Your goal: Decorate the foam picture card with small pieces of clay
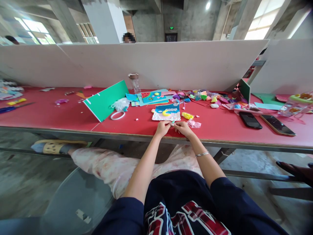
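Observation:
My left hand and my right hand meet at the table's front edge, fingertips pinched together. Between them shows a small pale green piece of what looks like modelling clay; both hands appear to grip it. Just beyond the fingers lies a picture card, blue at the top and white below, with a yellow clay crescent on it. A yellow wrapped packet and a crumpled pink wrapper rest to the right of the card.
A green board leans at the left beside a white ring and a clear bottle. Coloured clay packets are heaped behind. Two phones lie right; scissors lie far left. A white partition borders the back.

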Tool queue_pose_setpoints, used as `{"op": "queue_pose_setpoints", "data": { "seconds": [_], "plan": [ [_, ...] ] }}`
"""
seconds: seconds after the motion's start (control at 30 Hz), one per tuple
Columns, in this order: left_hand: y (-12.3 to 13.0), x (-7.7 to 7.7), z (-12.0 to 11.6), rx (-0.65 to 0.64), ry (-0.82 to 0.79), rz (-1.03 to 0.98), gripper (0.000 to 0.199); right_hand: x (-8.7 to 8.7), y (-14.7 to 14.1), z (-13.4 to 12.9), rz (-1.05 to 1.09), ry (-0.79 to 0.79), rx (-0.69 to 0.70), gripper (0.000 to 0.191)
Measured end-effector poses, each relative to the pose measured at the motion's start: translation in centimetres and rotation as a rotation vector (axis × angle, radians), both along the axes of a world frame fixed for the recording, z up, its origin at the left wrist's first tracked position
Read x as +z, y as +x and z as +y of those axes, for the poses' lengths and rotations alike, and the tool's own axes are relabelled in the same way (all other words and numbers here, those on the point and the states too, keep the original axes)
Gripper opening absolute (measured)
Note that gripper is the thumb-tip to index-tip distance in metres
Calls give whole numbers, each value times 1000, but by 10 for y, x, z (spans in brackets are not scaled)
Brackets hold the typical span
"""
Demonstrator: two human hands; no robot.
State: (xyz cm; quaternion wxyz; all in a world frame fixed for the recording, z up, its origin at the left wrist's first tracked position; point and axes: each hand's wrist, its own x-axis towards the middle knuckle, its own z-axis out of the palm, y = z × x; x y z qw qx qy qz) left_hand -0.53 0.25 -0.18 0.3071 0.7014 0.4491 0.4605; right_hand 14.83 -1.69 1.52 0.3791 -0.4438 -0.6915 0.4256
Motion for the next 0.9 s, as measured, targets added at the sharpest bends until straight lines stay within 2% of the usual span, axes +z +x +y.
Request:
{"op": "queue_pose_setpoints", "data": {
  "seconds": [0.23, 0.43, 0.57, 0.7, 0.8, 0.9],
  "plan": [
    [-2, -7, 8, -2, -53, -107, 32, 0, 0, 1, 70, 18, -36, 44],
    [0, -2, 4, -45, -133, -238, 28, -1, 1, 3, 79, -46, 35, 38],
    [1, 0, 2, -29, -65, -120, 33, 0, 2, 2, 77, -50, 88, 32],
    [2, 0, 2, -96, -56, 3, 39, 0, 3, 2, 68, -29, 113, 28],
    [2, -4, 4, -137, -97, 1, 40, 1, 2, 2, 58, -16, 118, 28],
    [1, -7, 8, -118, -141, -72, 37, 1, 1, 2, 15, -28, 82, 31]
  ]
}}
